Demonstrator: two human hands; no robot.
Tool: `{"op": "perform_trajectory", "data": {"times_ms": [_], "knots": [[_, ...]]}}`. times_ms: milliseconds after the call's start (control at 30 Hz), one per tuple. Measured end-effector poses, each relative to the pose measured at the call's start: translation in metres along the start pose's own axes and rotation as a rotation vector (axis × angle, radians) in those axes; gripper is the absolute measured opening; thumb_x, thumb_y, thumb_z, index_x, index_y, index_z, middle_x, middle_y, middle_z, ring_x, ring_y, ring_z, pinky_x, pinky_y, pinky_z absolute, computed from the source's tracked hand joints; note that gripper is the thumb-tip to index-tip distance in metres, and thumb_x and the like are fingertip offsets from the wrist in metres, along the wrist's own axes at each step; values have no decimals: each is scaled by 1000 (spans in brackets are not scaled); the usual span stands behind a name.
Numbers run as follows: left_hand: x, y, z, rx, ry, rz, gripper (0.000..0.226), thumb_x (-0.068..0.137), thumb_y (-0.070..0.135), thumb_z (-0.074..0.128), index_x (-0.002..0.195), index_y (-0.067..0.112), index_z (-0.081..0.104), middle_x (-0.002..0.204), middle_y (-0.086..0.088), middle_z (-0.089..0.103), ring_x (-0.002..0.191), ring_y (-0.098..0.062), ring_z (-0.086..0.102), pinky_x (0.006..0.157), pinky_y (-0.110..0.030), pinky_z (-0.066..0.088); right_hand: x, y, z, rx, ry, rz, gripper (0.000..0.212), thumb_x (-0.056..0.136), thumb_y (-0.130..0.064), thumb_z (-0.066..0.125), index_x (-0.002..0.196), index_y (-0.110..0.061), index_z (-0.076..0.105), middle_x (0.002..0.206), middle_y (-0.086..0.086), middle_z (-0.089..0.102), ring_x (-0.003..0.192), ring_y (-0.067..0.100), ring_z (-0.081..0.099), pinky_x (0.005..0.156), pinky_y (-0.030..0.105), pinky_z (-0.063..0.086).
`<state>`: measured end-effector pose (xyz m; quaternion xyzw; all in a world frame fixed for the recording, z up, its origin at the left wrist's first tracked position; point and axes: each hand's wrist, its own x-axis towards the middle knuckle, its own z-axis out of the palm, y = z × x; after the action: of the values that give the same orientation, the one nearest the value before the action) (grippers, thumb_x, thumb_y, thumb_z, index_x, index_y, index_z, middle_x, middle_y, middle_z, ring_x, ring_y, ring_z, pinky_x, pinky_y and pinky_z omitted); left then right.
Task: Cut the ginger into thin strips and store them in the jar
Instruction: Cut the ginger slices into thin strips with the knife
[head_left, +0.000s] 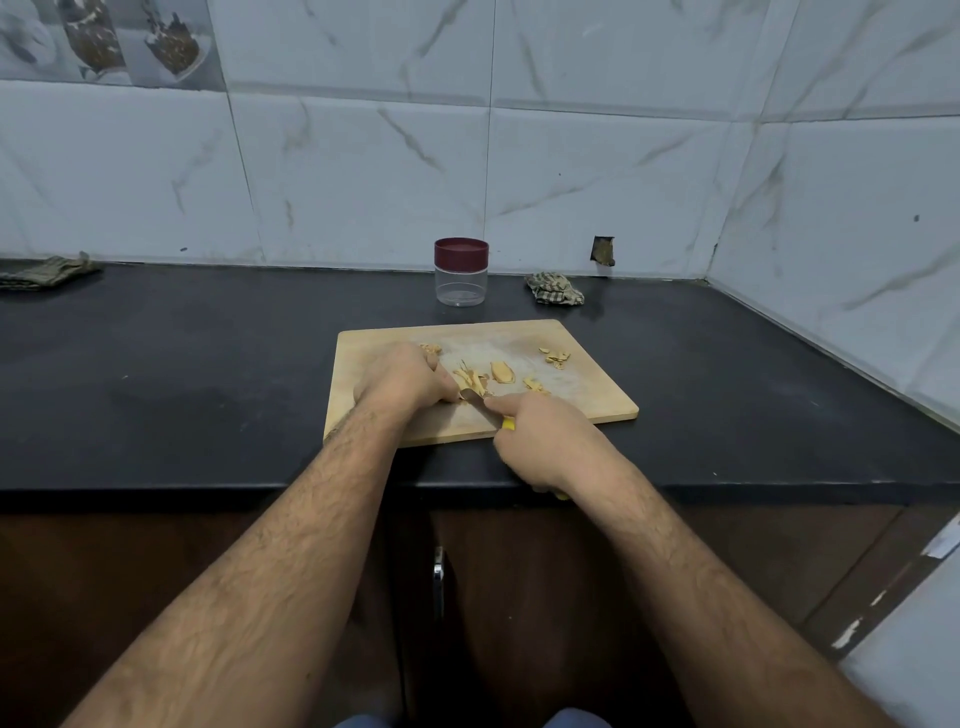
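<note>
Dim, cool, even light; soft shadows; wide-angle bending at edges; slightly soft focus

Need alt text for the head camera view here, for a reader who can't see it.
A person's left hand steadies ginger on a wooden cutting board while the right hand grips a yellow-handled knife cutting it. More ginger pieces lie scattered on the board. Behind it on the black counter stands an empty clear jar with its maroon lid on.
</note>
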<state>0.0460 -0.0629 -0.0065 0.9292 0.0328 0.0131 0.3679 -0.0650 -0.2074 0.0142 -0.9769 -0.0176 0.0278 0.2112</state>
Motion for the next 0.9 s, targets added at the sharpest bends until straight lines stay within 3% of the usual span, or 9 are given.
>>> {"op": "perform_trajectory", "data": {"times_ms": [100, 233, 300, 367, 500, 600, 767, 833, 900], "knots": [[0, -1, 1, -2, -1, 8, 11, 73, 23, 79, 64, 25, 74, 83, 14, 71, 92, -11, 63, 86, -37, 55, -2, 0, 3, 51, -5, 10, 57, 90, -12, 42, 142, -34, 47, 103, 0, 60, 73, 20, 64, 64, 34, 56], [-2, -3, 0, 1, 9, 35, 11, 77, 25, 79, 67, 27, 74, 83, 17, 70, 91, -9, 61, 81, -32, 53, -9, 8, 5, 138, -63, 19, 36, 94, -11, 38, 124, -21, 56, 78, 1, 60, 43, 13, 57, 47, 25, 46], [-4, -5, 2, 16, 21, 61, 11, 80, 26, 77, 69, 29, 74, 86, 18, 70, 91, -7, 61, 80, -32, 53, -10, 12, 3, 200, -97, 28, 27, 96, -11, 35, 113, -15, 57, 66, 2, 55, 36, 10, 50, 44, 23, 42], [-5, -6, 2, 28, 39, 88, 15, 83, 25, 75, 69, 31, 73, 89, 20, 69, 93, -6, 61, 82, -33, 53, -11, 13, 0, 243, -106, 42, 30, 98, -11, 35, 119, -17, 56, 62, 2, 54, 35, 9, 47, 42, 22, 40], [-8, -7, 4, 34, 68, 114, 21, 84, 25, 70, 65, 34, 70, 92, 20, 69, 97, -8, 61, 85, -34, 54, -13, 12, -5, 240, -58, 57, 50, 97, -13, 38, 145, -26, 45, 72, -1, 57, 42, 13, 53, 51, 29, 48], [-11, -10, 5, 2, 109, 114, 17, 80, 24, 63, 68, 34, 70, 94, 22, 68, 98, -10, 61, 84, -34, 54, -15, 10, -6, 161, 27, 31, 56, 93, -16, 39, 145, -35, 43, 86, -7, 61, 53, 17, 61, 58, 31, 54], [-15, -19, 6, -185, 223, 111, 17, 86, 23, 55, 80, 29, 68, 94, 13, 70, 94, -16, 62, 74, -28, 44, -12, -1, 5, 34, 109, -2, 54, 93, -18, 40, 145, -33, 44, 134, -3, 58, 107, 23, 58, 85, 36, 50], [-17, -20, 6, -241, 281, 108, 17, 88, 23, 54, 84, 27, 71, 91, 10, 71, 91, -17, 63, 71, -27, 41, -8, -8, 10, -12, 125, -15, 55, 94, -17, 41, 147, -32, 42, 135, -1, 58, 118, 25, 54, 86, 36, 46], [-19, -20, 7, -247, 315, 117, 18, 89, 24, 55, 87, 24, 72, 88, 9, 71, 87, -17, 62, 69, -27, 38, -4, -17, 15, -48, 132, -36, 58, 92, -15, 42, 147, -35, 42, 130, -1, 61, 114, 25, 55, 79, 35, 43]]}}
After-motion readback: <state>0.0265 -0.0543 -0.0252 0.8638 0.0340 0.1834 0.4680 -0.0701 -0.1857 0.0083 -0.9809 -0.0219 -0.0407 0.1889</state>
